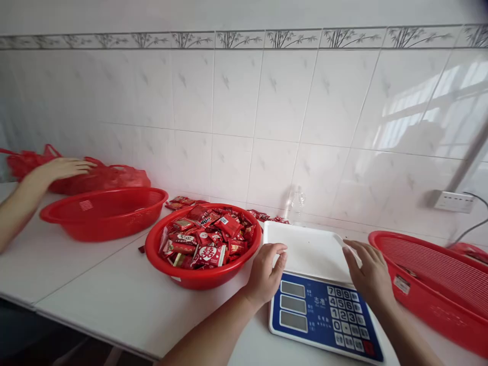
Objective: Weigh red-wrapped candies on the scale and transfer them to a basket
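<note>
1. White pan (305, 249) first: the left hand (265, 274) and right hand (369, 269) flank it, fingers loosely bent, thumbs apart, neither holding anything; from my remote seat I can't tell whether fingertips touch its edges.
2. A finger resting on that rim could, I judge, falsify a weight; an uneven push could unseat the pan.
3. The right wrist lies close to the keypad (346, 315), so if it sinks, I could get stray key presses.
4. The scale (320, 292) sits on the table (114, 300) between my forearms, its blue panel facing me; its front-to-back line runs toward the wall (236, 96), leaning slightly left. The pan's longer side runs left to right.
5. Left of it, a red basket (152, 254) is heaped with wrapped packets (209, 239); a careless forearm could spill some.
6. Farther left, another person's hand (64, 168) reaches over red bags (125, 175).
</note>
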Available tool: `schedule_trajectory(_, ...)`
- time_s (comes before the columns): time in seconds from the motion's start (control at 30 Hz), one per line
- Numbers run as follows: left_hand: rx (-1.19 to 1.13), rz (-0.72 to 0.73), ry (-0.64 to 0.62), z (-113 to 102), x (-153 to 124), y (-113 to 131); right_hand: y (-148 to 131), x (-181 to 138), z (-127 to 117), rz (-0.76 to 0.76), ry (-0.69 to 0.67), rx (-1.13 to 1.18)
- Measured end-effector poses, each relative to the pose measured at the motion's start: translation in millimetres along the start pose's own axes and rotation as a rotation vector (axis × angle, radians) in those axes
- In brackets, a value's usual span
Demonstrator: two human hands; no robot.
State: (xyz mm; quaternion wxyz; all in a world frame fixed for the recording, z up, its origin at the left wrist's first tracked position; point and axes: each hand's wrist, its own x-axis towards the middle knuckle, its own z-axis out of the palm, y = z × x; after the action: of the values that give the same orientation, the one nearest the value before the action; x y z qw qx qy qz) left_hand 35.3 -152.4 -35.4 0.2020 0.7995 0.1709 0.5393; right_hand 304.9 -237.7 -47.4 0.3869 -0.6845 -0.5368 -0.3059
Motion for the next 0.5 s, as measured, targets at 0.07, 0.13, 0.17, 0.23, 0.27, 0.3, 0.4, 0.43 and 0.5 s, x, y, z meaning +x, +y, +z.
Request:
schedule_trajectory(0.07, -0.008, -0.002, -0.003, 0, -1, 3, -20, -11, -4, -0.035, 0.137, 0.080)
schedule_trajectory(0.13, -0.017, -0.001, -0.009, 1, -3, 6, -32, -19, -10, -0.071, 0.208, 0.127)
schedule_trajectory(0.17, -0.019, 0.001, -0.014, 2, -3, 7, -34, -22, -13, -0.096, 0.228, 0.147)
schedule_trajectory(0.23, -0.014, 0.004, -0.019, 4, -4, 9, -36, -27, -17, -0.153, 0.249, 0.186)
schedule_trajectory(0.27, -0.007, 0.003, -0.018, 5, -4, 11, -36, -28, -17, -0.181, 0.247, 0.207)
schedule_trajectory(0.3, 0.003, 0.000, -0.017, 5, -4, 13, -36, -30, -18, -0.207, 0.237, 0.230)
schedule_trajectory(0.4, 0.045, -0.012, -0.037, 1, 2, 24, -37, -31, -18, -0.238, 0.219, 0.308)
schedule_trajectory(0.43, 0.066, -0.015, -0.061, -4, 6, 29, -38, -31, -19, -0.233, 0.219, 0.331)
schedule_trajectory(0.5, 0.124, -0.026, -0.140, -17, 19, 41, -39, -30, -21, -0.209, 0.224, 0.361)
